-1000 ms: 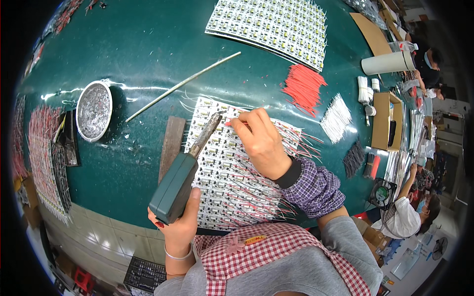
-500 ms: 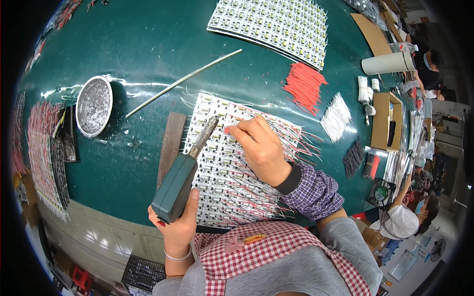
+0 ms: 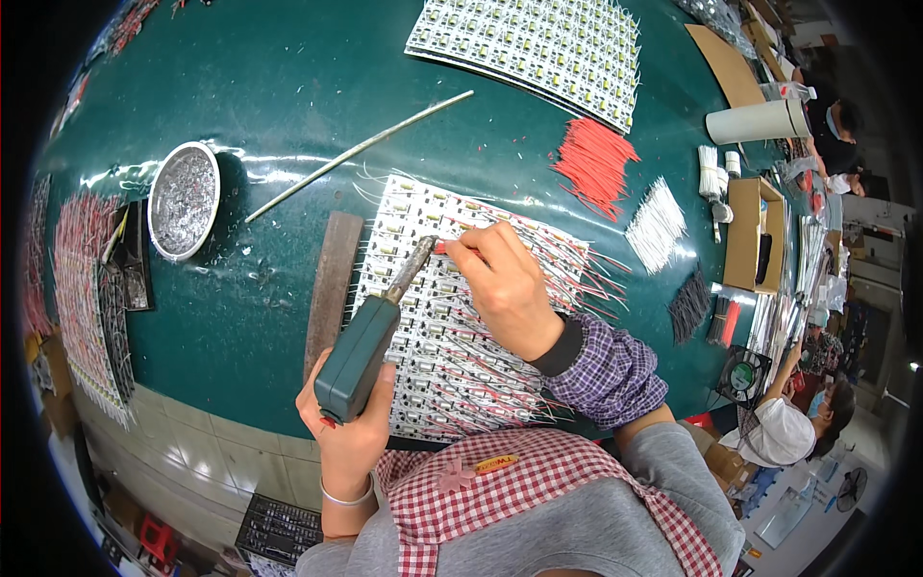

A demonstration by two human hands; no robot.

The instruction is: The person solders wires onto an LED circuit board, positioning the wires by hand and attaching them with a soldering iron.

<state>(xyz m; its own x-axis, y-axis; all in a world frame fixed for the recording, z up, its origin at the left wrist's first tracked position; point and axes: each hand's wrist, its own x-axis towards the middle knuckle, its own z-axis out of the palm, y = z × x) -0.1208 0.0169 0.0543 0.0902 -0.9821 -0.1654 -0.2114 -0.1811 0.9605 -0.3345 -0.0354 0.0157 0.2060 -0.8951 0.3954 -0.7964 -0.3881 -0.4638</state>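
My left hand (image 3: 352,440) is wrapped round a dark green soldering gun (image 3: 360,348), whose metal barrel and tip point up and right. Beneath it lies a white circuit board panel (image 3: 402,210) covered with small parts. From its right side many thin red and white wires (image 3: 598,274) stick out. With fingers pinched, my right hand (image 3: 510,293) holds a red wire (image 3: 441,247) over the upper part of the panel. The soldering gun's tip is right by the wire's end; whether they touch is too small to tell. A brownish flat bar (image 3: 333,284) lies along the panel's left edge.
On the green table stand a white bowl of metallic scraps (image 3: 184,202) and a thin stick (image 3: 361,154). More panels (image 3: 529,48) lie at the far side. Piles of red wires (image 3: 593,168), white wires (image 3: 656,226) and black wires (image 3: 689,308) sit right, near a cardboard box (image 3: 755,236).
My left hand has moved the soldering gun right and slightly down, bringing its tip closer to the right fingers. My right hand has stayed nearly in place.
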